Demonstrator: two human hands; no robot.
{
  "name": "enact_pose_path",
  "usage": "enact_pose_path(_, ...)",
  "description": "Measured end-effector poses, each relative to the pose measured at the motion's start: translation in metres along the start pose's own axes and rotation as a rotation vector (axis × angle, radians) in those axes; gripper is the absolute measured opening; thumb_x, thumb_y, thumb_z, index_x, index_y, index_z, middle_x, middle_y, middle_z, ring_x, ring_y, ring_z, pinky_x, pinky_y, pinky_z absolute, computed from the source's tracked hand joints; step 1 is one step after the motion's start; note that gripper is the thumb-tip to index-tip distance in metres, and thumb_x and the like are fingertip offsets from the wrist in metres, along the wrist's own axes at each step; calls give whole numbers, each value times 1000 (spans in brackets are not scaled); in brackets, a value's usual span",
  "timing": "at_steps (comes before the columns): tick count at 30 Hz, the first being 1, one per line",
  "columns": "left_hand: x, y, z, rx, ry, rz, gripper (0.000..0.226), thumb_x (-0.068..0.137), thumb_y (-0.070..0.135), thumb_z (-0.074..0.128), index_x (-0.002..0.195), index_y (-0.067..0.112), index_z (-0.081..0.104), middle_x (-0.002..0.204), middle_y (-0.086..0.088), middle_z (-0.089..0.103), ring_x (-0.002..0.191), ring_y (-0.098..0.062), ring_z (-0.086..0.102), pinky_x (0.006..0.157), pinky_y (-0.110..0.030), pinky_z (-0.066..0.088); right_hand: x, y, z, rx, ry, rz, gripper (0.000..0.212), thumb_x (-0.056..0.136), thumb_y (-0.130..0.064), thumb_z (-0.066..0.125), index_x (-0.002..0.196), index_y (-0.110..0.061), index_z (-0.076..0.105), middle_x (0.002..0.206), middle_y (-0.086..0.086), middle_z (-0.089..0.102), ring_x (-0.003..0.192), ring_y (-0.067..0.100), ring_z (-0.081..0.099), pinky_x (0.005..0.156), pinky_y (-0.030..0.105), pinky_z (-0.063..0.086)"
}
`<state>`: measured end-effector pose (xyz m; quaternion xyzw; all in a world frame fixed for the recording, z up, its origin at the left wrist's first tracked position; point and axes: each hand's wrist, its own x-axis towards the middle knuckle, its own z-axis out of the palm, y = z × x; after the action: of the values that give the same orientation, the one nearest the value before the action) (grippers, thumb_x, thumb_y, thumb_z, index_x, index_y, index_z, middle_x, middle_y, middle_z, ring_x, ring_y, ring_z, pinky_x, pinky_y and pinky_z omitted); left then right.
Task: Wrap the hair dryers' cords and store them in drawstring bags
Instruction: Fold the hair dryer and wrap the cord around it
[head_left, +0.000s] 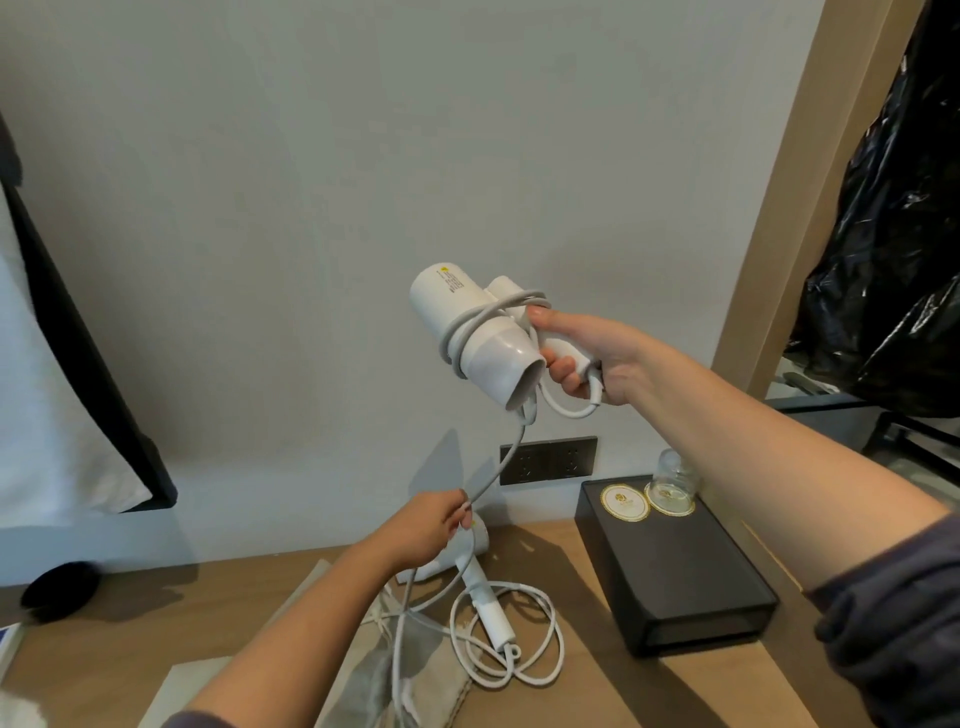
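1. Right hand (587, 358) grips the handle of a white dryer (467, 322), held up in front of the wall (260, 208). The barrel's open end tilts down toward the camera.
2. Cord (498, 462) is wound in several turns round the barrel. One small loop hangs under the handle's end.
3. From the barrel the cord runs down and left to the left hand (426, 530), which pinches it between thumb and fingertips above the table's far edge. Below that hand it drops to the table (597, 691).
4. Second dryer (485, 597) lies on the table with its handle toward the camera (head partly hidden behind the left hand). Its loose cord (545, 670) sprawls in wide loops around the handle.
5. Bag (431, 680), beige, lies flat under the left forearm, touching the loops' left side. The held cord crosses over it.
6. Box (670, 571), black, sits at the table's right, near the loops but apart. A glass (672, 480) stands on its far end.
7. Bare tabletop shows in front of the box and between box and loops.
8. Socket (550, 460) is on the wall, just right of the hanging cord.
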<state>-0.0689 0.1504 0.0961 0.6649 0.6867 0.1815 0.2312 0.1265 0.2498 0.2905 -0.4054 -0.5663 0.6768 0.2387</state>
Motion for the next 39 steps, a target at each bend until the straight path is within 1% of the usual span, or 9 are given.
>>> enact_pose_path(4, -6, 4, -2, 23, 90, 80, 10, 102, 31, 37, 97, 26, 44, 72, 5, 53, 63, -12, 47, 62, -29, 39, 8, 2, -2, 114, 102, -22, 29, 88, -44, 67, 83, -17, 58, 53, -2, 52, 36, 4, 42, 31, 13, 35)
enact_pose_path(7, -11, 7, -3, 121, 291, 122, 14, 101, 32, 38, 89, 25, 40, 65, 7, 48, 59, -13, 45, 55, -29, 35, 13, 1, -7, 181, 132, -25, 29, 91, -43, 64, 78, -18, 57, 51, -3, 50, 34, 3, 41, 30, 13, 34)
enact_pose_path(10, -9, -1, -7, 134, 409, 82, 23, 99, 25, 43, 77, 21, 44, 72, 1, 57, 67, -21, 52, 62, -36, 42, 14, 1, -13, 184, 152, -40, 28, 91, -43, 63, 79, -18, 57, 51, -3, 51, 34, 3, 41, 31, 13, 34)
enact_pose_path(16, 3, -11, -14, 73, 376, -66, 24, 100, 28, 39, 83, 17, 51, 78, -6, 65, 72, -27, 59, 69, -44, 50, 14, 9, -15, 188, 152, -31, 27, 88, -43, 67, 81, -18, 60, 55, -2, 53, 37, 4, 42, 32, 14, 36)
enact_pose_path(20, 13, 6, -15, -50, 289, -69, 9, 95, 23, 49, 94, 19, 57, 88, -5, 66, 80, -22, 60, 76, -38, 50, 13, 13, -6, 174, 102, -14, 27, 88, -44, 67, 86, -17, 60, 58, -1, 53, 40, 4, 42, 36, 12, 36)
enact_pose_path(24, 22, 25, -11, -143, 206, -53, 33, 93, 22, 53, 126, 20, 47, 103, 0, 63, 92, -17, 60, 80, -28, 47, 10, 9, 4, 202, 57, 3, 28, 89, -44, 66, 87, -16, 60, 58, -1, 53, 41, 4, 42, 37, 12, 37)
enact_pose_path(28, 25, 47, -6, -301, 260, 14, 39, 95, 20, 54, 132, 21, 40, 111, 2, 58, 98, -13, 58, 81, -22, 45, 9, 8, 11, 221, 40, 32, 30, 89, -44, 65, 84, -15, 60, 58, -1, 52, 39, 3, 43, 36, 12, 37)
enact_pose_path(34, 29, 63, -1, -397, 470, 17, 9, 99, 23, 47, 107, 21, 45, 93, -3, 61, 87, -17, 60, 77, -24, 48, 12, 9, 12, 265, 63, 71, 33, 87, -46, 68, 86, -14, 62, 62, 0, 55, 40, 4, 45, 35, 13, 40)
enact_pose_path(39, 20, 54, 2, -348, 504, 102, 12, 95, 30, 56, 100, 20, 51, 85, 7, 59, 80, -8, 58, 72, -18, 47, 15, 7, 3, 334, 86, 76, 34, 87, -46, 68, 88, -13, 61, 62, -1, 54, 38, 3, 45, 33, 14, 40)
